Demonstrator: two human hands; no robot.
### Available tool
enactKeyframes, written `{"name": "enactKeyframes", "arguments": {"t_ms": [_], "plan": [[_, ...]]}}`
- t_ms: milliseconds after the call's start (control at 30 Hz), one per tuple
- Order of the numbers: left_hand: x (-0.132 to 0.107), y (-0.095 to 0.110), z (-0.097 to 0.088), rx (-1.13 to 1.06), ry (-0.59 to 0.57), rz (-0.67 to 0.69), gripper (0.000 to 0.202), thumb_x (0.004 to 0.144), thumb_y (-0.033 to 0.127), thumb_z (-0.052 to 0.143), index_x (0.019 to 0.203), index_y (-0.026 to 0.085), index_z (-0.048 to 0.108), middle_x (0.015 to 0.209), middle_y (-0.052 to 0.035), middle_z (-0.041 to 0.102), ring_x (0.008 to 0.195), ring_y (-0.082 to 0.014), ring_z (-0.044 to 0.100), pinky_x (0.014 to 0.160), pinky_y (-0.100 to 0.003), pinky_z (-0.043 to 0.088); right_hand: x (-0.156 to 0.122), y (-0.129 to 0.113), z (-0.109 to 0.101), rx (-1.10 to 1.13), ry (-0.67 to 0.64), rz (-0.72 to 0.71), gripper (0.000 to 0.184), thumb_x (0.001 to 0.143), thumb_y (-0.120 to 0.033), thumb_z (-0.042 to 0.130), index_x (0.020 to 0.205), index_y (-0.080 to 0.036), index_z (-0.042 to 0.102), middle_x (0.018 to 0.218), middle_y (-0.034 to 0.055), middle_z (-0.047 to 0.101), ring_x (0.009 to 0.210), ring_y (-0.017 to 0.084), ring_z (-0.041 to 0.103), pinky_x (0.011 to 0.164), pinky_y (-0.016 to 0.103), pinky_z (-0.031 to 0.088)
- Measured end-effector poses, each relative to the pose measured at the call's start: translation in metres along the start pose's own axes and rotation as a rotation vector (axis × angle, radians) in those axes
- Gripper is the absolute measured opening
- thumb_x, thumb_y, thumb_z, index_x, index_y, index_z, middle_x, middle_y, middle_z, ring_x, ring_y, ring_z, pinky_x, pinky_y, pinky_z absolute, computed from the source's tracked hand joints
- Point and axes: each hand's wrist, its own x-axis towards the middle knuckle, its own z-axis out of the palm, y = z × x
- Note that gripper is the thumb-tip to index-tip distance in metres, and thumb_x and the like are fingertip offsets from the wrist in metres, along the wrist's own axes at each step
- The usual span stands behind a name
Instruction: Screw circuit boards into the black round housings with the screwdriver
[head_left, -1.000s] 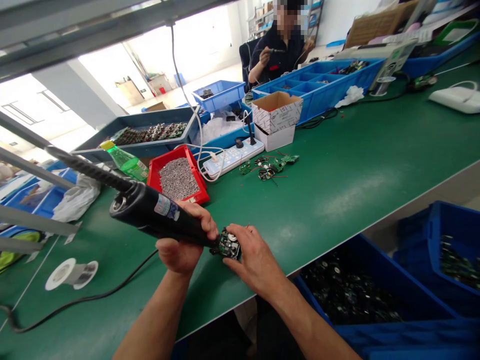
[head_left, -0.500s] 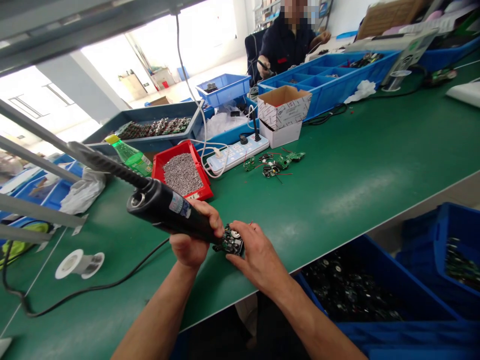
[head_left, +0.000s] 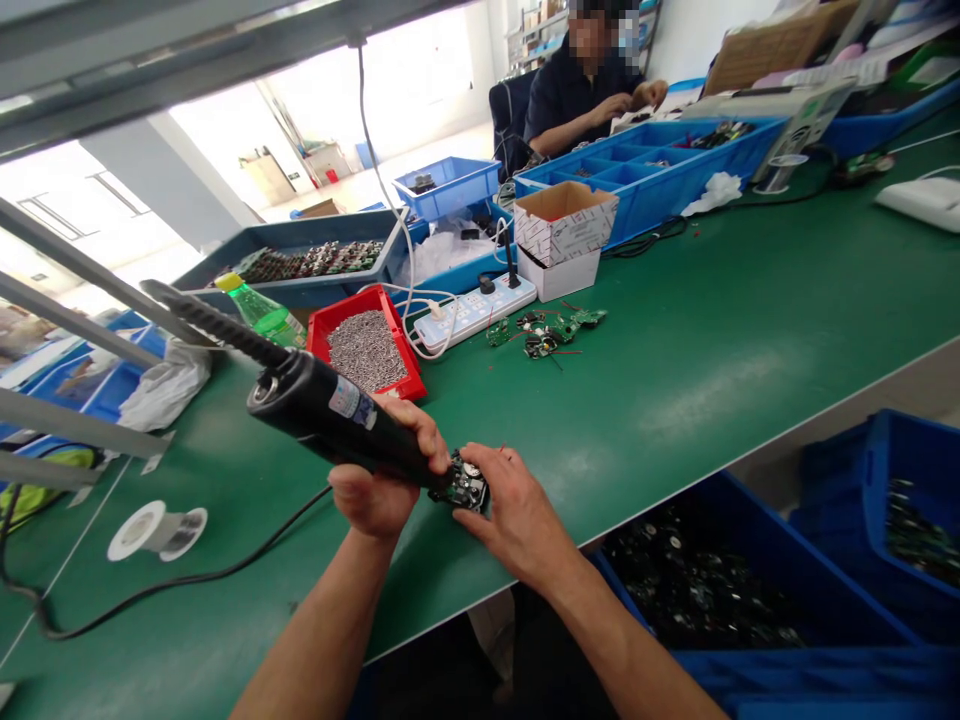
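My left hand is wrapped round a black electric screwdriver, whose tip end meets a small green circuit board. My right hand pinches that board against the green table near its front edge. The screwdriver slants up to the left, with a coiled cord rising from its back end. A red tray of small screws stands just beyond my left hand.
A white power strip, loose circuit boards, a cardboard box, a green bottle and blue bins lie farther back. A solder spool sits left. Blue crates of parts stand below the table edge. Another person sits far behind.
My hands, the screwdriver and the board stay together in nearly the same place. The person at the back has lowered both hands to the table.
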Motion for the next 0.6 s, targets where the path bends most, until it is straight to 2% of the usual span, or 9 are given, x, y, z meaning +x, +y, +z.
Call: {"name": "enactKeyframes", "arguments": {"t_ms": [367, 600], "plan": [[0.0010, -0.0026, -0.0041, 0.007, 0.004, -0.008, 0.068, 0.072, 0.083, 0.053, 0.092, 0.018, 0.063, 0.067, -0.0019, 0.059, 0.049, -0.0176, 0.060, 0.045, -0.031, 0.050, 0.0005, 0.0008, 0.0003, 0.006, 0.015, -0.012, 0.065, 0.070, -0.010, 0.078, 0.126, -0.025, 0.049, 0.128, 0.0059, 0.059, 0.112, 0.026, 0.050, 0.105, 0.049, 0.041], [0.0004, -0.0038, 0.0010, 0.009, 0.014, 0.006, 0.063, 0.072, 0.078, 0.058, 0.089, 0.018, 0.061, 0.064, -0.0011, 0.059, 0.046, -0.0158, 0.057, 0.043, -0.029, 0.049, 0.0018, -0.0005, -0.0012, -0.001, 0.001, -0.010, 0.063, 0.070, -0.010, 0.079, 0.125, -0.025, 0.051, 0.129, 0.0058, 0.059, 0.110, 0.026, 0.050, 0.103, 0.047, 0.042]]}}
